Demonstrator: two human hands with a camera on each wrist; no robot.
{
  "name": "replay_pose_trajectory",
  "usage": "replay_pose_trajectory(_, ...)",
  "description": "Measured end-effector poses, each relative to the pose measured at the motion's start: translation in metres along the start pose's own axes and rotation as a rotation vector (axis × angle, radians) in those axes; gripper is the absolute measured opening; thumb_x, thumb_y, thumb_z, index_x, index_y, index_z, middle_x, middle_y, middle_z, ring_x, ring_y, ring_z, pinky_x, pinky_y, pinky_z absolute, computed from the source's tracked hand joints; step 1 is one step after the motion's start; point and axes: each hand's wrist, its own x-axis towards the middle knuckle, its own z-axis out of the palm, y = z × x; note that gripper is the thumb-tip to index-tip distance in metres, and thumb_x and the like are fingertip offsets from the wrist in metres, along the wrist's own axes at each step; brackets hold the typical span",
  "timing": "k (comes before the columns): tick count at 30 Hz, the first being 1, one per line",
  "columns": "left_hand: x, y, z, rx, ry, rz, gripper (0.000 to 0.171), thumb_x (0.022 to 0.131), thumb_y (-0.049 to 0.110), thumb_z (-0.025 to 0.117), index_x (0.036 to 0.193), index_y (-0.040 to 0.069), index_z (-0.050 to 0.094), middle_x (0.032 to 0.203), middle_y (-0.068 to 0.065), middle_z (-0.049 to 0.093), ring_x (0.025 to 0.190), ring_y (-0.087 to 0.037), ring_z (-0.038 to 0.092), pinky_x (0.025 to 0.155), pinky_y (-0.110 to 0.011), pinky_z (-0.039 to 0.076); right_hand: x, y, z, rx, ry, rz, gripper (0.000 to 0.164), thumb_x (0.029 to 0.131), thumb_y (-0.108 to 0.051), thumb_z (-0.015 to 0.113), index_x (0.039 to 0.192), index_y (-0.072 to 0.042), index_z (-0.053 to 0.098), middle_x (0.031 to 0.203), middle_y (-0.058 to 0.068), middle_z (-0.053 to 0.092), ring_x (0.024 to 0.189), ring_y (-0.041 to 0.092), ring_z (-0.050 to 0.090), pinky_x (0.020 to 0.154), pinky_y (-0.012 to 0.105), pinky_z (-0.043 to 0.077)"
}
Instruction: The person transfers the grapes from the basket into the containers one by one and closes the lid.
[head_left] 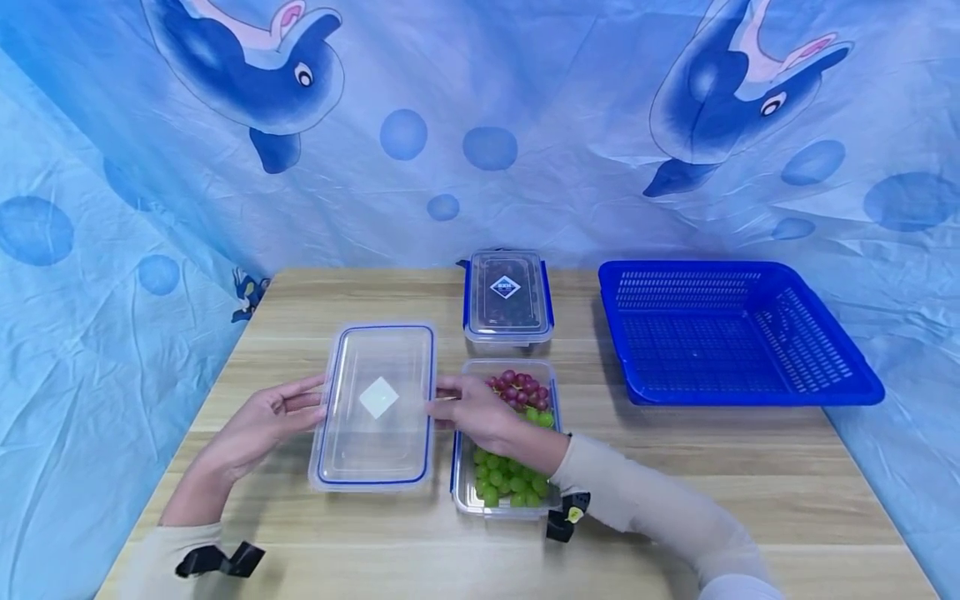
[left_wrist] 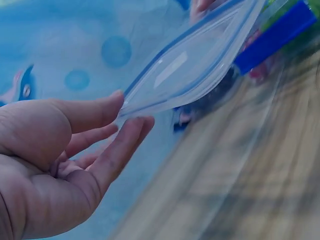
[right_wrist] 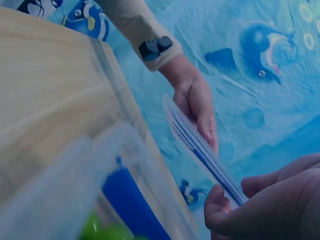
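Both hands hold a clear plastic lid (head_left: 378, 442) with a blue seal ring and a white diamond label, raised above the table's left half. My left hand (head_left: 258, 429) pinches its left edge between thumb and fingers, as the left wrist view shows too. On the opposite edge, my right hand (head_left: 480, 410) grips with thumb and fingertips. Under the right forearm stands an uncovered clear food container (head_left: 510, 507) with blue side clips. Inside it are green grapes (head_left: 510, 479) at the front and red grapes (head_left: 519, 388) at the back, partly hidden by the right hand.
Behind the grapes stands a smaller lidded container (head_left: 508, 312) with blue clips and dark contents. A blue perforated basket (head_left: 697, 350) sits at the back right of the wooden table (head_left: 675, 492). A dolphin-printed blue cloth (head_left: 465, 83) hangs behind and at the sides.
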Motion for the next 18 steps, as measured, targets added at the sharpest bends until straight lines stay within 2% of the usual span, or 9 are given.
replay_pose_trajectory(4,0.016,0.015,0.019,0.004,0.016,0.031,0.069,0.098,0.015,0.071,0.155,-0.005,0.036,0.128,-0.004,0.07,0.108,-0.007,0.07,0.091,-0.025,0.059,-0.009,-0.009,-0.026,-0.037,0.014,-0.045,0.052,0.1,0.001,0.059,0.148,0.01,0.041,0.129,0.022,0.06,0.106,0.022,0.065,0.1,0.037,0.057)
replay_pose_trajectory(11,0.047,0.035,0.058,-0.069,0.051,0.087,0.064,0.097,0.019,0.072,0.149,-0.006,0.044,0.141,-0.021,0.06,0.11,-0.007,0.069,0.093,-0.029,0.059,-0.023,-0.024,-0.07,-0.033,0.084,-0.152,0.045,0.1,0.004,0.059,0.143,0.01,0.048,0.133,0.027,0.062,0.113,0.026,0.068,0.101,0.039,0.056)
replay_pose_trajectory(18,0.077,0.051,0.093,-0.182,0.027,0.152,0.061,0.097,0.012,0.072,0.149,-0.004,0.046,0.138,-0.023,0.062,0.112,-0.01,0.069,0.095,-0.03,0.058,-0.039,-0.035,-0.108,-0.141,0.215,-0.202,0.045,0.101,-0.004,0.062,0.145,0.002,0.052,0.135,0.021,0.064,0.112,0.02,0.068,0.101,0.038,0.056)
